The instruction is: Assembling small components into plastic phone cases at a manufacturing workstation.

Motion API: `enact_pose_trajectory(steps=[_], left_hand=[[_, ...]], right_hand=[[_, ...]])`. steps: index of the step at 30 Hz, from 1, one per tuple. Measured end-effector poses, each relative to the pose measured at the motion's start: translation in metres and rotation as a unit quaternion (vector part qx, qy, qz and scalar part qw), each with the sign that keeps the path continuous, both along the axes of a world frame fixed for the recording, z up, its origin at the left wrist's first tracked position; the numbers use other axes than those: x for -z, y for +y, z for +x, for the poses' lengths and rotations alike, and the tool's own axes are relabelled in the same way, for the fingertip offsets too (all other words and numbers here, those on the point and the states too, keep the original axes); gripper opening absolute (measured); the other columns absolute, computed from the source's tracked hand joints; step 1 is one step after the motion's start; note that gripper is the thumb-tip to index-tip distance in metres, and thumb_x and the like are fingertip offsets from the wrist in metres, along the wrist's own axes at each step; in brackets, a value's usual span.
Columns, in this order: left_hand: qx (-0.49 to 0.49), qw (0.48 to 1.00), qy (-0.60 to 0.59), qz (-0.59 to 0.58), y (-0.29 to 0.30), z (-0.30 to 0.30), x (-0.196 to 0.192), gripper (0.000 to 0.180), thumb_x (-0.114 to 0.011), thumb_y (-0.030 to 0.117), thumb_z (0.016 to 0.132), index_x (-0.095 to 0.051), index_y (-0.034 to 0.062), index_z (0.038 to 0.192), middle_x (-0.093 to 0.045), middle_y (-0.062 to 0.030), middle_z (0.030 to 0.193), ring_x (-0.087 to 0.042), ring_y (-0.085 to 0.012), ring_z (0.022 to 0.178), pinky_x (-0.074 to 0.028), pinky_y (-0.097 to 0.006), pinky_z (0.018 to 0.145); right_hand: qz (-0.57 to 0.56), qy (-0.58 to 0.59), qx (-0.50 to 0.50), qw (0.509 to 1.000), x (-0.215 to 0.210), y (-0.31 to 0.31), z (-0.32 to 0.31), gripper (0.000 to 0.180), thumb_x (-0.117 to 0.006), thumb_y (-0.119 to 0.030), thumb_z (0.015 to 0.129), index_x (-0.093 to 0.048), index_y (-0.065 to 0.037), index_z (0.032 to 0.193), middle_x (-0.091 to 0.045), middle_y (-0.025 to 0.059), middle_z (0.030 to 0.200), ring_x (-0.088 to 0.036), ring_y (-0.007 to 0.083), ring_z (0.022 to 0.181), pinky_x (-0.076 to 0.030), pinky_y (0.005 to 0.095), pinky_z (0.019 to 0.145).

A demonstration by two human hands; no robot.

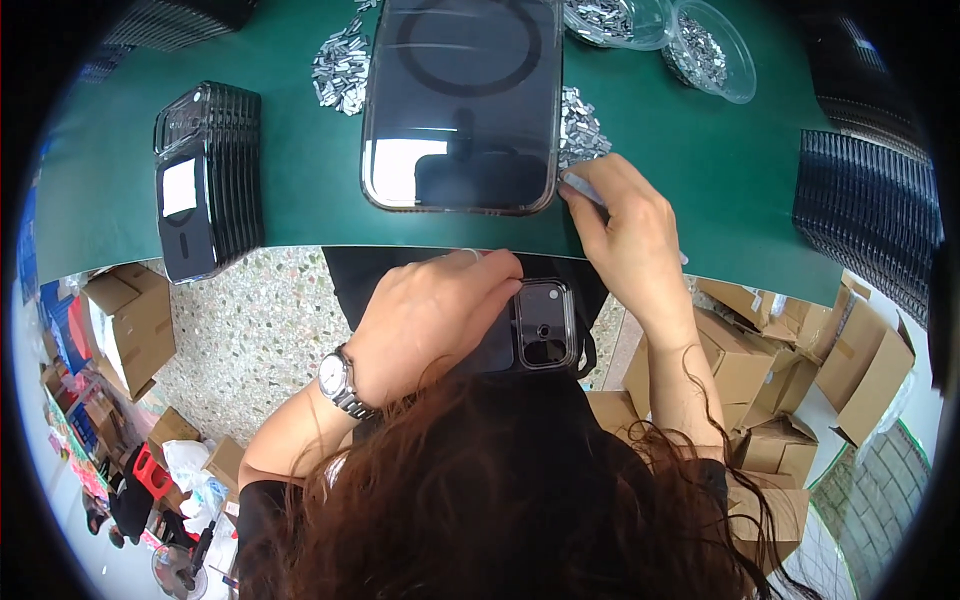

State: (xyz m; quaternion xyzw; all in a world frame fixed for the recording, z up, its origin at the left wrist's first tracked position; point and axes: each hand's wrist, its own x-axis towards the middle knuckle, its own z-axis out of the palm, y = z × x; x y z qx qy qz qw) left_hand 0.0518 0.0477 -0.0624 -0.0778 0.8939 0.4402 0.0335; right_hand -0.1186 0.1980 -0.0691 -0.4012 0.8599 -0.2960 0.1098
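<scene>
While the left hand (435, 315) grips a dark phone case (540, 325) at frame centre, the right hand (625, 225) pinches a small metal piece (582, 188) just above; fitting it apparently comes next, demanding careful alignment.

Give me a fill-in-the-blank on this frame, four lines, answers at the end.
1. The left hand holds a phone case and wears a ____ on its wrist.
2. The right hand pinches a small part at the front edge of the ____ coloured table mat.
3. The stack of dark cases lies on the person's ____ side.
4. The two clear tubs hold small ____ parts.

Missing words: watch; green; left; silver
</scene>
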Motion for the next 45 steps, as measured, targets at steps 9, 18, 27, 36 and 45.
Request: enact_pose_trajectory(steps=[9, 18, 27, 36, 45], left_hand=[[-0.021, 0.999, -0.040, 0.011, -0.005, -0.005, -0.011, 0.010, -0.068, 0.016, 0.100, -0.070, 0.0084, 0.106, -0.074, -0.0155, 0.091, -0.071, -0.0382, 0.086, -0.055, -0.046, 0.073], [-0.014, 0.997, -0.057, 0.044, -0.002, -0.010, -0.007, 0.015, -0.062, 0.016, 0.102, -0.069, 0.0054, 0.110, -0.074, -0.0194, 0.096, -0.070, -0.0421, 0.090, -0.055, -0.049, 0.077], [-0.001, 0.995, -0.100, 0.015, 0.006, -0.012, -0.011, 0.014, -0.063, 0.016, 0.101, -0.070, 0.0065, 0.109, -0.075, -0.0185, 0.098, -0.071, -0.0409, 0.091, -0.055, -0.048, 0.078], [0.027, 0.996, -0.076, 0.035, 0.008, -0.005, 0.001, 0.011, -0.066, 0.011, 0.099, -0.067, 0.0030, 0.106, -0.074, -0.0211, 0.097, -0.070, -0.0436, 0.088, -0.056, -0.048, 0.074], [0.023, 0.997, -0.075, 0.024, 0.009, -0.004, 0.003, 0.012, -0.065, 0.010, 0.099, -0.067, 0.0032, 0.109, -0.074, -0.0207, 0.098, -0.071, -0.0431, 0.090, -0.057, -0.049, 0.076]], right_hand=[[-0.031, -0.089, 0.005, 0.995, -0.001, 0.004, -0.010, 0.012, -0.070, -0.007, 0.093, -0.071, 0.000, 0.103, -0.070, 0.0177, 0.100, -0.067, 0.0407, 0.093, -0.053, 0.0466, 0.080], [-0.105, -0.122, -0.140, 0.977, -0.016, 0.031, 0.020, 0.015, -0.071, 0.001, 0.084, -0.067, -0.001, 0.098, -0.068, 0.0125, 0.098, -0.066, 0.0341, 0.090, -0.055, 0.0442, 0.077], [-0.024, -0.001, -0.182, 0.983, -0.010, 0.036, 0.035, 0.016, -0.068, 0.001, 0.085, -0.061, -0.003, 0.098, -0.061, 0.0105, 0.091, -0.065, 0.0295, 0.087, -0.055, 0.0425, 0.068], [-0.019, -0.230, -0.105, 0.967, -0.002, 0.038, 0.041, 0.013, -0.070, -0.002, 0.088, -0.065, 0.001, 0.099, -0.067, 0.0130, 0.094, -0.066, 0.0332, 0.083, -0.051, 0.0414, 0.076], [-0.045, -0.285, -0.083, 0.954, 0.008, 0.042, 0.042, 0.010, -0.070, -0.001, 0.090, -0.066, 0.002, 0.099, -0.066, 0.0132, 0.094, -0.067, 0.0298, 0.085, -0.052, 0.0386, 0.077]])
